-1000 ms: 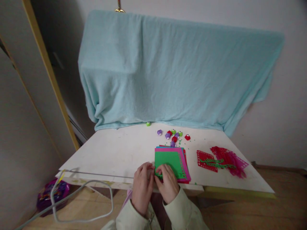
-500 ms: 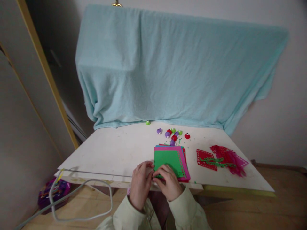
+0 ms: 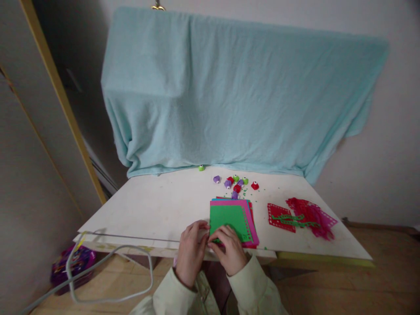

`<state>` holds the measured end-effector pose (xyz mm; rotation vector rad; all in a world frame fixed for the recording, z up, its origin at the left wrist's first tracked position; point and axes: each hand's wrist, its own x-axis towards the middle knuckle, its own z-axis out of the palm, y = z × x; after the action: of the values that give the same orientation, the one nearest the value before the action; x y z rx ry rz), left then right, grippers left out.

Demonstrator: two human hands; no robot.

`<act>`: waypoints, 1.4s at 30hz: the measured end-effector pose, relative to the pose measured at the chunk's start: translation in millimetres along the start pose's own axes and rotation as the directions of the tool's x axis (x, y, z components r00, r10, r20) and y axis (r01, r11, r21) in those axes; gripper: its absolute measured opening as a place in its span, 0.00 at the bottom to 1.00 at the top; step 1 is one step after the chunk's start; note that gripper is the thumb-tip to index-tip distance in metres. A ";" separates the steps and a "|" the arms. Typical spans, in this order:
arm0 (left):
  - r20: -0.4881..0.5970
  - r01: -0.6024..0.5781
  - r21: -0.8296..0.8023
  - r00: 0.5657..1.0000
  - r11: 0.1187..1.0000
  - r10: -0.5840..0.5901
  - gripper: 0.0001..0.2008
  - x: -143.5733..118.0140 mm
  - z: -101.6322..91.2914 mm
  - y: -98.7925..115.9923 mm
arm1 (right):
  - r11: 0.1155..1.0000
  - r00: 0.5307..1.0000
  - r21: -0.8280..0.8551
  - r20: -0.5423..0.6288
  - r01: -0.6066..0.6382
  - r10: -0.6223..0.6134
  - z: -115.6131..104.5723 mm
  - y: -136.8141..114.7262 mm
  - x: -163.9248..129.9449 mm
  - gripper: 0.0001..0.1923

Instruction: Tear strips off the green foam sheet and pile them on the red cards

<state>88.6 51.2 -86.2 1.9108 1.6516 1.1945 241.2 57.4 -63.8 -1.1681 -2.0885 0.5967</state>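
Observation:
A stack of coloured paper sheets lies near the front edge of the white table (image 3: 157,205), with a green sheet (image 3: 229,218) on top and pink and red sheets under it. My left hand (image 3: 191,253) and my right hand (image 3: 230,250) meet at the stack's near left corner. The fingertips of both hands pinch that corner of the green sheet. Small paper punches (image 3: 234,183) in purple, red and green sit in a cluster just behind the stack.
Punched red and pink paper pieces with green strips (image 3: 302,216) lie at the right of the table. A light blue cloth (image 3: 236,96) hangs behind it. A grey cable (image 3: 108,271) loops off the front left edge. A purple bag (image 3: 70,264) sits on the wooden floor.
The view has shifted slightly. Both hands stay at the stack's near left corner, with the fingers drawn a little closer together on the green sheet.

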 end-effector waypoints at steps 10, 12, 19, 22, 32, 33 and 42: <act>0.005 -0.021 0.006 1.000 1.000 0.021 0.13 2.3 4.4 -6.0 | 1.000 1.000 -0.011 0.029 0.001 -0.001 -2.1 -1.2 0.9 0.04; 0.011 -0.022 0.025 1.000 0.999 0.022 0.14 3.1 4.9 -6.0 | 1.000 0.999 -0.023 0.035 -0.001 0.002 -2.2 -1.8 1.0 0.04; 0.044 0.012 0.061 0.999 0.998 -0.014 0.17 3.5 3.2 2.6 | 1.000 0.999 -0.023 0.043 0.004 -0.003 1.3 4.7 0.5 0.04; 0.045 0.012 0.055 0.999 0.998 -0.014 0.16 4.0 1.7 4.6 | 1.000 0.999 0.013 0.045 -0.005 0.005 2.1 7.6 1.9 0.04; 0.038 0.012 0.007 0.999 1.000 -0.012 0.13 4.6 0.6 3.8 | 0.990 0.998 0.142 0.061 -0.005 -0.003 -5.6 9.8 4.1 0.03; 0.038 0.010 -0.001 0.999 1.000 -0.010 0.12 4.3 0.3 3.6 | 0.987 0.998 0.159 0.062 0.002 -0.012 -7.1 9.8 3.8 0.04; 0.067 -0.017 -0.037 0.998 0.999 0.020 0.15 3.0 -4.1 3.1 | 0.980 0.999 0.199 0.048 0.015 -0.025 -9.0 9.4 2.4 0.04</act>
<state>87.3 52.2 -80.5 1.9264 1.5704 1.1461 252.2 64.8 -63.2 -1.0268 -2.0272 0.8125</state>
